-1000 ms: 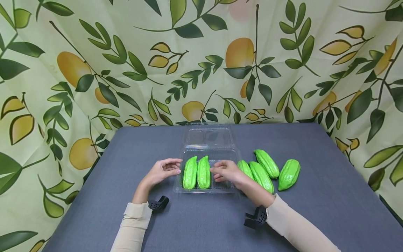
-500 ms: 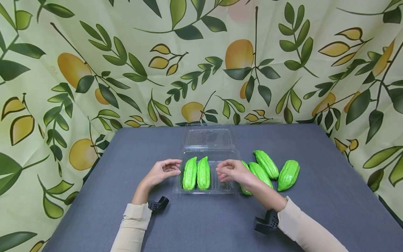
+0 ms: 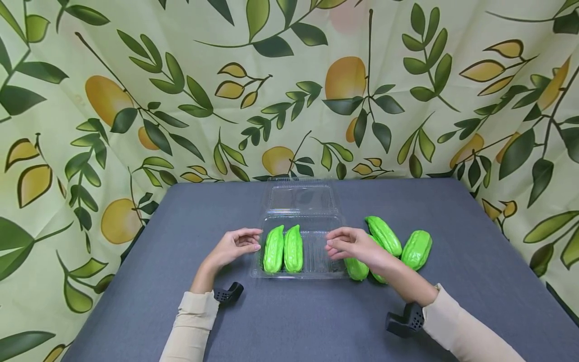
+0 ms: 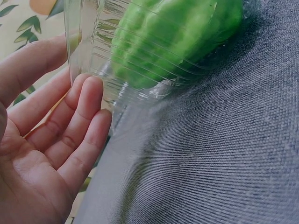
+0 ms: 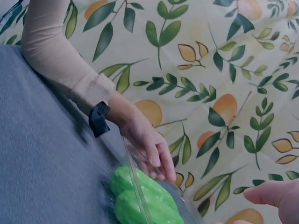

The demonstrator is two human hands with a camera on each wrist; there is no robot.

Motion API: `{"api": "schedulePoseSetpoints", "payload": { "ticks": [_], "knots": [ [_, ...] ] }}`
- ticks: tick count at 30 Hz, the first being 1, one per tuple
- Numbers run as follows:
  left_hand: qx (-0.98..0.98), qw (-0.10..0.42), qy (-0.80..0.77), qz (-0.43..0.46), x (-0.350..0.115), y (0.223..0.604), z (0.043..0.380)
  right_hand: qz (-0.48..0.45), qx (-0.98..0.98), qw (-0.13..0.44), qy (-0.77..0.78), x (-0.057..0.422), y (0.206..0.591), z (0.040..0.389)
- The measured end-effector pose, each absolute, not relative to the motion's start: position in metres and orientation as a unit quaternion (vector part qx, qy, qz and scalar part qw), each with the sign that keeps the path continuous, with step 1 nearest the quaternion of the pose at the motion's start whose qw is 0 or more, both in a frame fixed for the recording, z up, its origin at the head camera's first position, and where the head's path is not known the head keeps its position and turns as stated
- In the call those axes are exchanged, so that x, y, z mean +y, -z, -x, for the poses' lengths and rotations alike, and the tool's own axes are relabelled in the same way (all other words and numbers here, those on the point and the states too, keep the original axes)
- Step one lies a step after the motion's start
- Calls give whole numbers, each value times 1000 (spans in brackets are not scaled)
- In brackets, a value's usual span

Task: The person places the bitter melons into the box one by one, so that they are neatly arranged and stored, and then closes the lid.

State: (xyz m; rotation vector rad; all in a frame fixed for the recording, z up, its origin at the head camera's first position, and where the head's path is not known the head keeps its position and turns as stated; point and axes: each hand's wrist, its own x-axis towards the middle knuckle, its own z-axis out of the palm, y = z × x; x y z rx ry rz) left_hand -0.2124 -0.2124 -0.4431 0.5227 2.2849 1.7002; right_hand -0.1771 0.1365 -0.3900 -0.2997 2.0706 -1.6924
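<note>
Fingers (image 3: 247, 232) all loose, pinching nothing; one right hand (image 3: 358, 246) bump could skid that clear plastic clamshell box (image 3: 314, 252), lower centre.

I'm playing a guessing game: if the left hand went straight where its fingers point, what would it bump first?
The left hand would probably meet the clear container first, at its side; they may already touch.

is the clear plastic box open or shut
Open: the clear plastic box has its lid folded back on the far side, leaving two green gourds uncovered inside.
</note>
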Motion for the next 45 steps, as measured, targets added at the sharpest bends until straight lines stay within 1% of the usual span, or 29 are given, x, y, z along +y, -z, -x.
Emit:
{"api": "schedulePoseSetpoints", "payload": {
  "ticks": [17,24,34,45],
  "knots": [
    [781,124,-585,-181,-213,444,213,148,740,211,621,175,393,175],
    [781,125,-585,-179,-213,444,213,159,764,192,594,192,390,178],
    [782,126,-583,-180,-213,444,213,210,770,196,570,218,383,181],
    [783,124,-584,-176,-213,444,213,252,756,210,566,239,384,186]
  ]
}}
